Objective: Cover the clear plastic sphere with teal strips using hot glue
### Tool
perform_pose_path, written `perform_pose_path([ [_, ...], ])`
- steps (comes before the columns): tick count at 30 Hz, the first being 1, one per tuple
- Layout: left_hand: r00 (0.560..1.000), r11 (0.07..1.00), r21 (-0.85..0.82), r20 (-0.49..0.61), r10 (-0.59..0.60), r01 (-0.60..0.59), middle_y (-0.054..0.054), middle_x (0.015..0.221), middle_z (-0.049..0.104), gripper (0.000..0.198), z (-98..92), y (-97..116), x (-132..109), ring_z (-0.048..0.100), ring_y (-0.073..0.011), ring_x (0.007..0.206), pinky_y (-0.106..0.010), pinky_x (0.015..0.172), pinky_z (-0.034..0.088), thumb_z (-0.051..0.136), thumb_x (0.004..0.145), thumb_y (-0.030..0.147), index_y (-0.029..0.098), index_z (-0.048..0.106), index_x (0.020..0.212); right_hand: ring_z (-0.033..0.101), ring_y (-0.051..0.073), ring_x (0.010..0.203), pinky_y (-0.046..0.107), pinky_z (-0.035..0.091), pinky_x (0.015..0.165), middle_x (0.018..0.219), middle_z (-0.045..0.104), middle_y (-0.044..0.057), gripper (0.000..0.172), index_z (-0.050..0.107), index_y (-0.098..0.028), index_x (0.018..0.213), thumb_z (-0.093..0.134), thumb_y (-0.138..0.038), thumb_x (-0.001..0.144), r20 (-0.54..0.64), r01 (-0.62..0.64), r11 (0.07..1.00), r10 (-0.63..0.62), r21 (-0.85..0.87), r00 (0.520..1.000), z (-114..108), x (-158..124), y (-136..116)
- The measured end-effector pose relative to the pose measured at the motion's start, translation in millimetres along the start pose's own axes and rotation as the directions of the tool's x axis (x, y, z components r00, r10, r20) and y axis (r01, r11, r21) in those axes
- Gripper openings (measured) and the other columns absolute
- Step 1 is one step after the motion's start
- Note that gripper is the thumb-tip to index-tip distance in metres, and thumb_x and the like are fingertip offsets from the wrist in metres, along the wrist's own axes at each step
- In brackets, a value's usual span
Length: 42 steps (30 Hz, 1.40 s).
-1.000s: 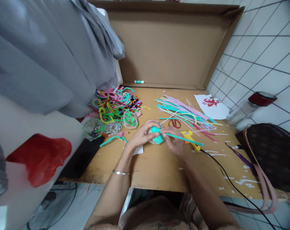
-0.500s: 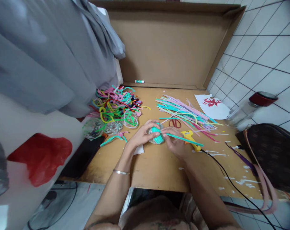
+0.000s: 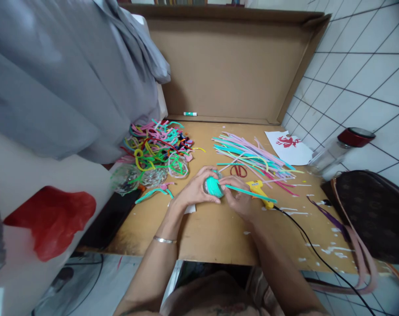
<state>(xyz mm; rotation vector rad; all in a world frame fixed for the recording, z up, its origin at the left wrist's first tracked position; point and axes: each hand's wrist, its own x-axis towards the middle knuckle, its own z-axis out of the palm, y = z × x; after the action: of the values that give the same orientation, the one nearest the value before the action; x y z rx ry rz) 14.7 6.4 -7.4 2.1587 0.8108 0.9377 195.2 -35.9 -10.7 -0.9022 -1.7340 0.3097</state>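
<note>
Strip (image 3: 255, 194) slants rightward and nearward from right hand (image 3: 239, 198).

Looks like craft wkspace: 1 glue gun (image 3: 257, 188), pipe cleaners (image 3: 248, 152).

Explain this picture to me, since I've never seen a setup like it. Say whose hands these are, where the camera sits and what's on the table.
No machine here: these are a person's own bare hands. The camera is worn on that person's head, looking forward and down, so the forearms come in from the bottom.

The left hand holds a round bundle wrapped in turquoise. The right hand pinches a turquoise strip beside it.

On the table, a tangle of colourful strips lies to the left. A pile of mostly straight strips lies beyond the right hand, with red-handled scissors and a yellow glue gun nearer. Farther right are a paper with a red design, a bottle and a dark bag.
</note>
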Motion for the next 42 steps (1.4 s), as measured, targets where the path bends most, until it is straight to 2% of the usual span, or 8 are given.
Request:
perform_pose_path([
  [5, 1.000, 0.998, 0.064, 0.019, -0.001, 0.000, -0.014, 0.128, 0.046, 0.063, 0.3, 5.3, 0.3, 0.043, -0.0292, 0.125, -0.042, 0.104, 0.038, 0.084, 0.054, 0.045, 0.019, 0.054, 0.103, 0.064, 0.018, 0.084, 0.037, 0.051, 0.080, 0.084, 0.069, 0.003, 0.012, 0.063, -0.024, 0.083, 0.052, -0.019, 0.083, 0.013, 0.000, 1.000, 0.000, -0.013, 1.000, -0.5, 0.0, 0.4],
  [13, 0.999, 0.997, 0.077, -0.032, 0.018, -0.015, -0.011, 0.124, 0.049, 0.046, 2.7, 8.4, 0.4, 0.047, -0.0259, 0.120, -0.040, 0.102, 0.039, 0.078, 0.060, 0.026, 0.020, 0.054, 0.099, 0.064, 0.018, 0.084, 0.035, 0.051, 0.077, 0.088, 0.070, 0.004, 0.011, 0.064, -0.024, 0.085, 0.055, -0.018, 0.081, 0.052, 0.041, 0.998, -0.038, -0.054, 0.998, -2.6, 2.1, 0.3],
  [16, 0.998, 0.999, 0.039, -0.056, 0.000, 0.002, -0.010, 0.124, 0.050, 0.046, 3.1, 7.6, 0.3, 0.047, -0.0257, 0.120, -0.040, 0.103, 0.039, 0.078, 0.059, 0.026, 0.020, 0.054, 0.098, 0.064, 0.019, 0.084, 0.036, 0.051, 0.077, 0.087, 0.070, 0.005, 0.011, 0.064, -0.024, 0.086, 0.054, -0.019, 0.082, 0.028, 0.048, 0.998, -0.047, -0.049, 0.999, 0.0, 1.6, 1.9],
  [19, 0.997, 0.996, -0.068, -0.047, -0.057, 0.053, -0.010, 0.123, 0.051, 0.050, 2.1, 6.7, -0.4, 0.049, -0.0254, 0.118, -0.040, 0.102, 0.039, 0.080, 0.057, 0.026, 0.019, 0.053, 0.099, 0.064, 0.019, 0.087, 0.037, 0.051, 0.079, 0.090, 0.069, 0.004, 0.018, 0.063, -0.024, 0.089, 0.048, -0.017, 0.084, 0.006, 0.059, 0.998, -0.059, -0.018, 0.998, 1.0, 0.8, 3.1],
  [23, 0.992, 0.965, -0.230, 0.044, -0.119, 0.126, -0.009, 0.123, 0.053, 0.056, -2.1, 5.4, -1.7, 0.051, -0.0246, 0.116, -0.037, 0.099, 0.040, 0.082, 0.054, 0.027, 0.018, 0.052, 0.101, 0.061, 0.019, 0.092, 0.037, 0.049, 0.083, 0.093, 0.066, 0.004, 0.023, 0.063, -0.024, 0.094, 0.043, -0.015, 0.085, -0.046, -0.010, 1.000, 0.009, -0.027, 0.999, -1.8, 0.5, 3.7],
  [27, 0.976, 0.930, -0.308, 0.144, -0.165, 0.202, -0.010, 0.126, 0.054, 0.059, -7.8, 2.6, -2.8, 0.052, -0.0248, 0.115, -0.036, 0.099, 0.040, 0.083, 0.052, 0.033, 0.019, 0.051, 0.099, 0.057, 0.020, 0.098, 0.039, 0.046, 0.088, 0.097, 0.063, 0.005, 0.022, 0.064, -0.024, 0.094, 0.043, -0.022, 0.089, -0.080, -0.068, 0.993, 0.060, -0.100, 0.995, -2.3, 0.5, 5.9],
  [33, 0.970, 0.921, -0.325, 0.182, -0.161, 0.214, -0.009, 0.122, 0.055, 0.061, -10.7, -3.5, -4.3, 0.053, -0.0252, 0.112, -0.037, 0.097, 0.041, 0.083, 0.053, 0.037, 0.019, 0.051, 0.100, 0.052, 0.022, 0.110, 0.043, 0.039, 0.095, 0.108, 0.060, 0.007, 0.026, 0.068, -0.025, 0.094, 0.042, -0.031, 0.093, -0.005, -0.141, 0.960, 0.144, -0.241, 0.990, 3.6, -2.4, 8.4],
  [42, 0.961, 0.944, -0.229, 0.201, -0.192, 0.236, -0.006, 0.115, 0.057, 0.061, -9.7, -0.5, -3.4, 0.052, -0.0227, 0.106, -0.031, 0.091, 0.041, 0.081, 0.053, 0.037, 0.018, 0.050, 0.102, 0.045, 0.024, 0.123, 0.045, 0.034, 0.104, 0.123, 0.053, 0.011, 0.049, 0.067, -0.023, 0.107, 0.027, -0.050, 0.095, 0.104, -0.241, 0.948, 0.266, -0.207, 0.958, 4.6, -1.9, 7.7],
])
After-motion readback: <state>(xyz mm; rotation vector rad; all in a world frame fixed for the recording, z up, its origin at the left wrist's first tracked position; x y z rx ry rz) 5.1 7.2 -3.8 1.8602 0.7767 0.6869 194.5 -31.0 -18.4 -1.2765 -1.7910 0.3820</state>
